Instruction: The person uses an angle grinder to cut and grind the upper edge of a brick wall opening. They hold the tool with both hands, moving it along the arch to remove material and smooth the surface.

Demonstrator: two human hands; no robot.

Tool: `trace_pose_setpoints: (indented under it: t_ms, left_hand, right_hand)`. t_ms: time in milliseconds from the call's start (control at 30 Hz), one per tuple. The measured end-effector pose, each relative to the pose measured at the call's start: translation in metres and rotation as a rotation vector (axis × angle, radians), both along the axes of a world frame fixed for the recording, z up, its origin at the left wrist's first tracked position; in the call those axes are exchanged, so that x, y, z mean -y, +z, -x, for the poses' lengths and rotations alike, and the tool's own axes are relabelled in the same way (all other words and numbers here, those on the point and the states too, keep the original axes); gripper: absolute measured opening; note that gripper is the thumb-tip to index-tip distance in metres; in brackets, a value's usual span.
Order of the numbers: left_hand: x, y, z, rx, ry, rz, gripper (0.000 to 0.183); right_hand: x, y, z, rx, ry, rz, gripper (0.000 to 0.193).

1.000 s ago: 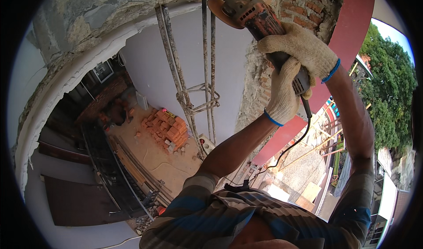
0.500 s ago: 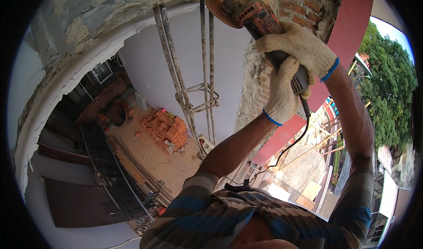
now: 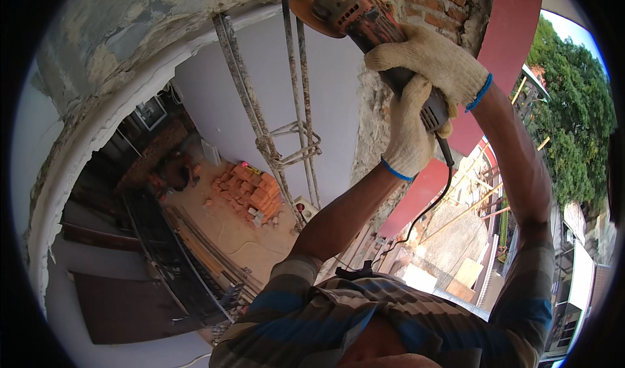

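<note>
Hands: both gloved and clamped on the grinder (image 3: 374,28); I see the right hand (image 3: 435,58) around its middle, the left hand (image 3: 410,127) just below, at its rear.
Grinder: raised high in my view, disc (image 3: 305,16) near the edge of the concrete (image 3: 150,16); whether they touch, I cannot tell.
Bars: steel bars (image 3: 243,81) run down just beside the disc, crowding that side; crosspieces join them lower down.
Masonry: rough brickwork (image 3: 433,6) lies behind the grinder, a red band (image 3: 504,36) right of it.
Cord: hangs in a curve from the grinder's rear (image 3: 449,179).
Floor: beyond the bars I see a brick pile (image 3: 250,192), with planks (image 3: 202,238) near it.
Outside: poles and a tree (image 3: 573,107) on the right.
</note>
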State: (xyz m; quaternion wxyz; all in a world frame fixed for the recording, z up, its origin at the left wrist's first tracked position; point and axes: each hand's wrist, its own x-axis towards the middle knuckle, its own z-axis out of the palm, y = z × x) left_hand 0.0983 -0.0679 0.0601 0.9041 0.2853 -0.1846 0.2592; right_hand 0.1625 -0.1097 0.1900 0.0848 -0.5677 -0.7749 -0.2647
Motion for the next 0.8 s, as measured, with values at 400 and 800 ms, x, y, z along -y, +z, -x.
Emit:
trace_pose_setpoints:
  t_ms: [400,800]
  left_hand:
    - [-0.001,-0.001,-0.002,0.04,0.006,-0.035,0.039]
    - [-0.001,-0.002,-0.001,0.048,-0.009,-0.033,0.039]
  right_hand:
    - [0.001,-0.007,-0.003,-0.064,-0.114,-0.008,0.023]
    - [0.001,-0.003,0.016,-0.563,-0.207,0.043,0.046]
